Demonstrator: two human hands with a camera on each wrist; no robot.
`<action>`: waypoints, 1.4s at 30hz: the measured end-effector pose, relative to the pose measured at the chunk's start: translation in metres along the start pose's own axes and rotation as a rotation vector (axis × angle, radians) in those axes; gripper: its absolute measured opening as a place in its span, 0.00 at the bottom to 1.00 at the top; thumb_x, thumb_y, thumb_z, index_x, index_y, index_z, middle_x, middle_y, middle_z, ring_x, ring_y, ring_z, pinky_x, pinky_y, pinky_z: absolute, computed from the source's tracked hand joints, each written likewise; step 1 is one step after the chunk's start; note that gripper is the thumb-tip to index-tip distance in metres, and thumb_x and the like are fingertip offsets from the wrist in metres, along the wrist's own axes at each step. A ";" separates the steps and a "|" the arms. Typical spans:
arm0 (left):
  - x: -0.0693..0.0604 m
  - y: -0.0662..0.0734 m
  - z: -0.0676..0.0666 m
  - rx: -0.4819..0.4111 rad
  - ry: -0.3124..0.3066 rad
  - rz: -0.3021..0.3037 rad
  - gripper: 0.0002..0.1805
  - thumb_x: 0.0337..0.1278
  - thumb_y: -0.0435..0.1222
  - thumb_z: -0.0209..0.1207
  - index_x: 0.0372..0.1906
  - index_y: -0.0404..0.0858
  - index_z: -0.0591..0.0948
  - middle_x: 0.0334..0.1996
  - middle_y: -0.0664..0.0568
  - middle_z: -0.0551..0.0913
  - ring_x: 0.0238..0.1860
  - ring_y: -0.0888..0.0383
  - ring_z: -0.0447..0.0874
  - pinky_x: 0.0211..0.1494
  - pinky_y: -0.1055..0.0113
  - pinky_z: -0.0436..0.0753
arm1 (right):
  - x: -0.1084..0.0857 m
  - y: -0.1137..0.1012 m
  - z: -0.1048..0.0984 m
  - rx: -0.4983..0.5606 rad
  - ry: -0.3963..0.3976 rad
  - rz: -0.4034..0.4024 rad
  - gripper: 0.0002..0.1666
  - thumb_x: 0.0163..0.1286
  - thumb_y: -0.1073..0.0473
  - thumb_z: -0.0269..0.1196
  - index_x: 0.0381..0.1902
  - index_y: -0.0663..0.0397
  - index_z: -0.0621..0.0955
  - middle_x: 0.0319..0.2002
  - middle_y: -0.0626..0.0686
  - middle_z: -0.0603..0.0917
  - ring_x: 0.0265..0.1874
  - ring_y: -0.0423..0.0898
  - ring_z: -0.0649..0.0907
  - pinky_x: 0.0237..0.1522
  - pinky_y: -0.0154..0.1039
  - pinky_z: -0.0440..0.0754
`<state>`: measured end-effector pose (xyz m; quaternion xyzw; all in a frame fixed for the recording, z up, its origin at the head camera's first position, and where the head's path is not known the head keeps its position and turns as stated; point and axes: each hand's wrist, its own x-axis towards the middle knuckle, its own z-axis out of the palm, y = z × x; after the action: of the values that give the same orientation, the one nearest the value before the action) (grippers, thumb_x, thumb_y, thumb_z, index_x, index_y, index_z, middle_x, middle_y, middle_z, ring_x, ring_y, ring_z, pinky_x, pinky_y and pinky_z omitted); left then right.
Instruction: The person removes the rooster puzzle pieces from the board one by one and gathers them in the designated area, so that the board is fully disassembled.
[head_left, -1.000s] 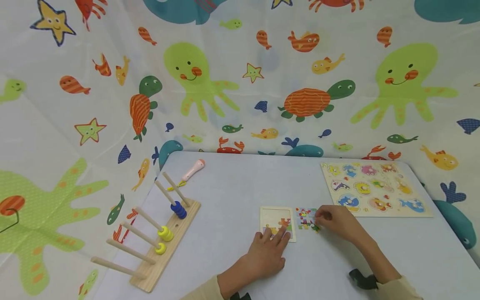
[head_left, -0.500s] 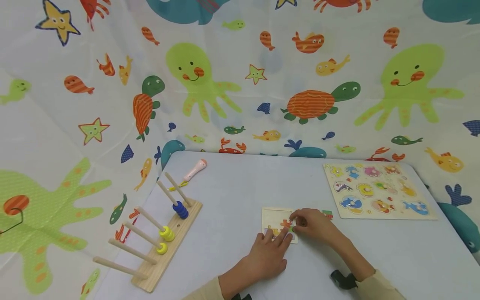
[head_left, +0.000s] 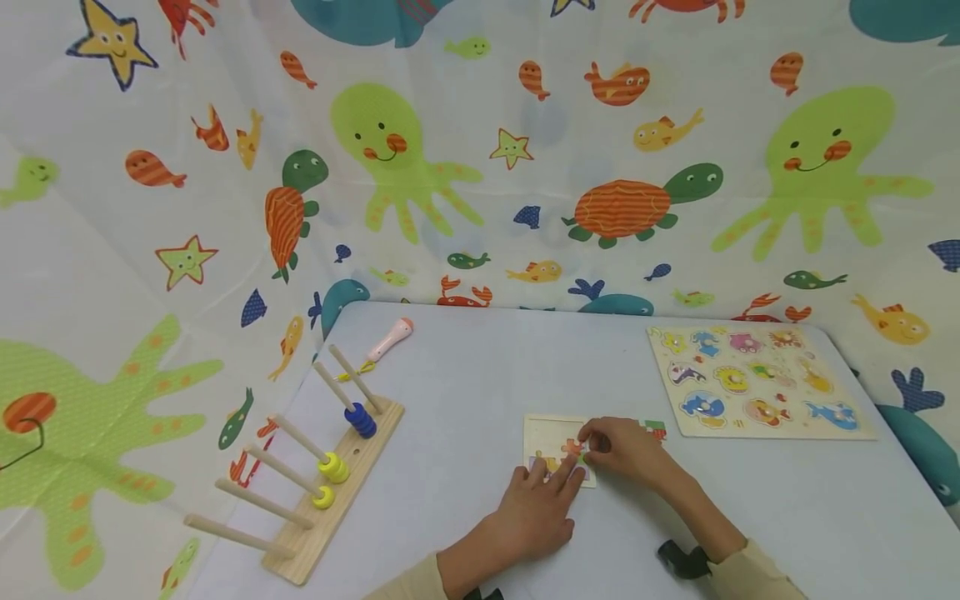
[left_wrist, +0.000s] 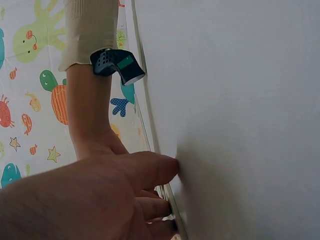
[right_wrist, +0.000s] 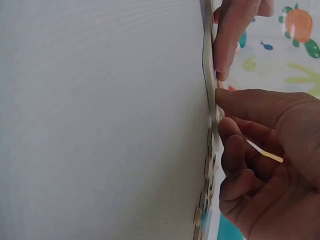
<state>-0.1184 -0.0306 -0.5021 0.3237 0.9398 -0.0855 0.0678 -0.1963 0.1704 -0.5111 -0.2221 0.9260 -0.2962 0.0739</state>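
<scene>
Nearest, the left hand [head_left: 532, 512], fingers straight and spread, lay at seven o'clock of the wooden puzzle tray [head_left: 542, 433], resting on its lower half. At about nine stood a peg stand [head_left: 341, 487] with blue and yellow rings. The right hand [head_left: 628, 450] was at three, thumb and fingertips bent close together against the tray's edge (whether they pinched a piece, I could not tell). Partly hidden beyond it were loose pieces [head_left: 656, 430]. Farther off on the tabletop [head_left: 487, 367], an animal board [head_left: 797, 418] lay between two and three, a pink-handled object [head_left: 392, 336] at ten.
</scene>
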 end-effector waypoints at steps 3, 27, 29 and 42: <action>0.000 0.000 -0.001 -0.003 -0.002 0.002 0.38 0.67 0.60 0.50 0.77 0.52 0.60 0.76 0.61 0.56 0.60 0.54 0.63 0.50 0.58 0.68 | 0.001 -0.001 0.000 0.012 0.002 0.006 0.12 0.58 0.63 0.71 0.40 0.46 0.83 0.26 0.38 0.75 0.27 0.39 0.74 0.30 0.35 0.73; 0.000 -0.001 -0.003 0.007 0.025 -0.001 0.38 0.64 0.60 0.53 0.76 0.54 0.63 0.75 0.63 0.59 0.59 0.54 0.63 0.48 0.59 0.70 | 0.001 0.008 0.006 0.132 0.096 0.023 0.10 0.64 0.65 0.67 0.35 0.39 0.83 0.28 0.36 0.81 0.30 0.39 0.78 0.38 0.38 0.77; 0.000 -0.001 -0.003 0.019 0.025 0.003 0.38 0.64 0.61 0.53 0.76 0.54 0.63 0.74 0.63 0.60 0.60 0.53 0.64 0.47 0.60 0.70 | 0.002 0.009 0.006 0.159 0.094 0.034 0.10 0.64 0.65 0.67 0.34 0.40 0.83 0.27 0.37 0.81 0.29 0.40 0.78 0.36 0.37 0.76; -0.001 -0.001 -0.003 0.046 0.034 0.016 0.38 0.65 0.63 0.51 0.76 0.54 0.63 0.75 0.62 0.59 0.61 0.54 0.64 0.47 0.60 0.71 | -0.027 0.042 -0.050 0.274 0.119 0.181 0.05 0.68 0.56 0.66 0.40 0.49 0.84 0.32 0.47 0.85 0.30 0.48 0.81 0.31 0.38 0.78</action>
<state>-0.1190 -0.0313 -0.4992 0.3343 0.9360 -0.1009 0.0452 -0.2016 0.2388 -0.4946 -0.1078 0.8959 -0.4244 0.0747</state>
